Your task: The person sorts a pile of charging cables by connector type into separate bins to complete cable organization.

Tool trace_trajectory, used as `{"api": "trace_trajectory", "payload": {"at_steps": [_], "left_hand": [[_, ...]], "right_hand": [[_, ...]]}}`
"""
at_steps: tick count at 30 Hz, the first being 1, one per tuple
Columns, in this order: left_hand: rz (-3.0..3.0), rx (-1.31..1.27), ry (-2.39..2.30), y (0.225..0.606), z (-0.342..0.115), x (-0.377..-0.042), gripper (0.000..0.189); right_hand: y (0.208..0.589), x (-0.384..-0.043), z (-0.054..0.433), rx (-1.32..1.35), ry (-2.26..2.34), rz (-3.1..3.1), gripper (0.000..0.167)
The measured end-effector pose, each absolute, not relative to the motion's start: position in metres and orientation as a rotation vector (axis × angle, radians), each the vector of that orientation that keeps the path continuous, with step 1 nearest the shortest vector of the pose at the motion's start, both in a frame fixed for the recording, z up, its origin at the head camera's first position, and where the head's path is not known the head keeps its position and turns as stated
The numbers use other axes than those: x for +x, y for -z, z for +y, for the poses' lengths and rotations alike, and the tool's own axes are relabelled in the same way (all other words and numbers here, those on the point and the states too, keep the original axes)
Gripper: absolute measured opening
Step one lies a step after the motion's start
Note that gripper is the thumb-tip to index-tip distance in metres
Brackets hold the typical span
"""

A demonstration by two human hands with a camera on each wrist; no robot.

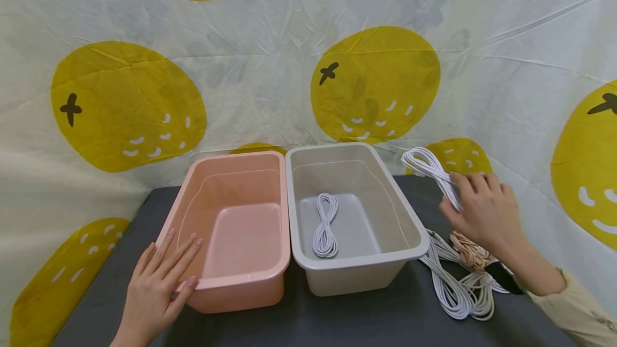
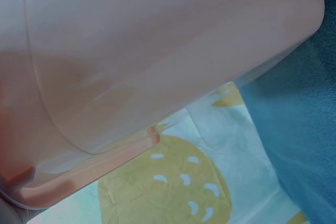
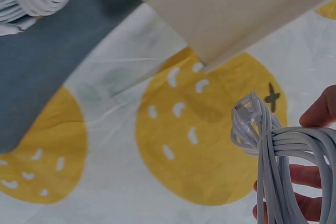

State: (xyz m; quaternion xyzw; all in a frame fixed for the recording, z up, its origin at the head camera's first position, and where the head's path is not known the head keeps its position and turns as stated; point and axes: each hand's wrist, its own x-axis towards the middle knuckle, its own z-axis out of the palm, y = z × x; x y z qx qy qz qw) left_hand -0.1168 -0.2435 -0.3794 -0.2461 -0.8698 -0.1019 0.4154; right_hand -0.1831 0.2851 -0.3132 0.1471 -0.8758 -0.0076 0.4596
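"Head view?"
"Right grip [image 1: 487, 213] pinches a looped white cable [image 1: 429, 167] over the far right corner of the dark surface [image 1: 337, 320]. Left grip [image 1: 156, 280], fingers nearly straight, rests on the glossy pink tub [image 1: 236, 294], toward the left edge."
"Left wrist?"
"Smooth pink wall; grip: can't tell there."
"Right wrist?"
"Fingers around 1 smooth, rounded bundle."

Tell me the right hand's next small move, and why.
Probably carry the held cable left until it is over the grey bin: the right hand holds it up to that bin's right, and a similar white cable lies inside, while the pink bin shows none.
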Motion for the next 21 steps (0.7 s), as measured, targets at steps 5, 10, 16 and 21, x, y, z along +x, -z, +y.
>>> {"api": "trace_trajectory", "payload": {"at_steps": [5,10,16,21], "left_hand": [[-2.177,-0.622,0.255,0.380,-0.244,-0.117,0.053],[-2.207,-0.609,0.240,0.379,-0.243,-0.115,0.055],[-2.208,-0.611,0.237,0.379,-0.243,-0.115,0.055],[-2.176,-0.623,0.250,0.381,-0.244,-0.118,0.054]], "right_hand": [[0.301,-0.187,0.273,0.387,0.005,-2.143,0.057],[0.288,-0.192,0.258,0.443,0.003,-2.100,0.054],[0.276,-0.199,0.240,0.497,-0.004,-2.069,0.049],[0.269,-0.205,0.227,0.552,0.012,-2.086,0.047]]}}
